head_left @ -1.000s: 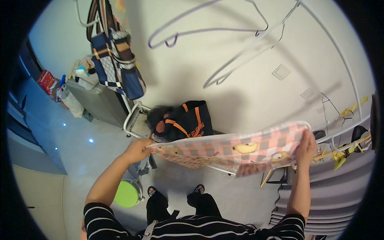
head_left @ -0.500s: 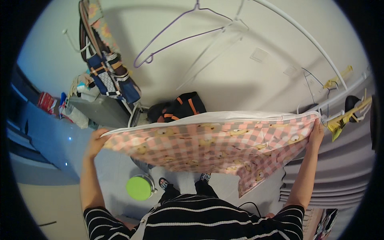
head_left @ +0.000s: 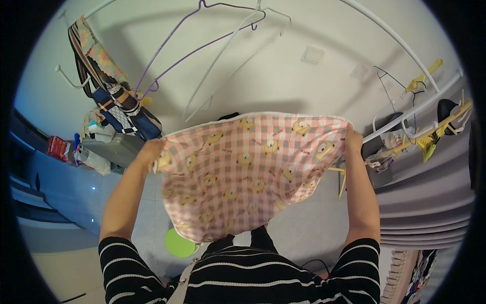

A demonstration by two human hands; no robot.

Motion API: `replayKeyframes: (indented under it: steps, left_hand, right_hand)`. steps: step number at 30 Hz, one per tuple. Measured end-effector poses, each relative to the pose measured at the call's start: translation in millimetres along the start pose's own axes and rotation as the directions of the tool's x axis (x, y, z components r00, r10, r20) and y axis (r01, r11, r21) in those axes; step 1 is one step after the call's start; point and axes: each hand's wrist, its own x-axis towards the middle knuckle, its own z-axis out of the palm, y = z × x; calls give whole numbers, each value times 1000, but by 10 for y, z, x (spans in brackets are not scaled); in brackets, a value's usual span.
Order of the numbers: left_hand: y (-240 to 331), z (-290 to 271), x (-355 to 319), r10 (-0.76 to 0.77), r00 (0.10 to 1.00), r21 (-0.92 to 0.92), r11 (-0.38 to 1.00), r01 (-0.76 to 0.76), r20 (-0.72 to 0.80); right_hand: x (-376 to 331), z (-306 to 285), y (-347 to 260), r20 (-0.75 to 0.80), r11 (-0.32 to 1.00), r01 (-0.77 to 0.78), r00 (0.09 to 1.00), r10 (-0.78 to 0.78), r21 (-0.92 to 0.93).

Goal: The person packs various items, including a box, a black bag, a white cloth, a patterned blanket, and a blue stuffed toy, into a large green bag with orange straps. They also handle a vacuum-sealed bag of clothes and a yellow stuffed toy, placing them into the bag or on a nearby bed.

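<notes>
A pink and grey checked cloth (head_left: 243, 172) printed with yellow cartoon bears hangs spread in the air before me. It has a white edge along its top and looks like a pillowcase or small cover. My left hand (head_left: 152, 154) is closed round its upper left corner. At the upper right corner, my right hand (head_left: 354, 139) grips the cloth in the same way. Between them the top edge bows upward, and the lower part droops in soft folds over my legs. My fingertips are partly hidden by the fabric.
A purple hanger (head_left: 185, 55) and a white hanger (head_left: 223, 61) hang beyond the cloth. A blue patterned bag (head_left: 121, 109) hangs at the left. White rack rails (head_left: 405, 48) curve along the right, by a grey curtain (head_left: 430, 207). A green-topped stool or bucket (head_left: 177, 243) stands on the floor.
Both hands have come closer together, the left moving right and up, the right moving left and up. The cloth has risen and now hangs fuller, its printed side facing me.
</notes>
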Motion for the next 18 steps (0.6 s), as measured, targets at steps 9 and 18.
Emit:
replayKeyframes:
  steps: [9,18]
  left_hand:
    - [62,1482,-827,187,886,-643,751,149,424]
    - [675,2055,-1494,402,850,-396,881,-258,342]
  right_hand:
    - [-2152,66,-626,542,983,20,832,-119,185]
    - [-3122,384,-550,657,696,617,357,-664,368]
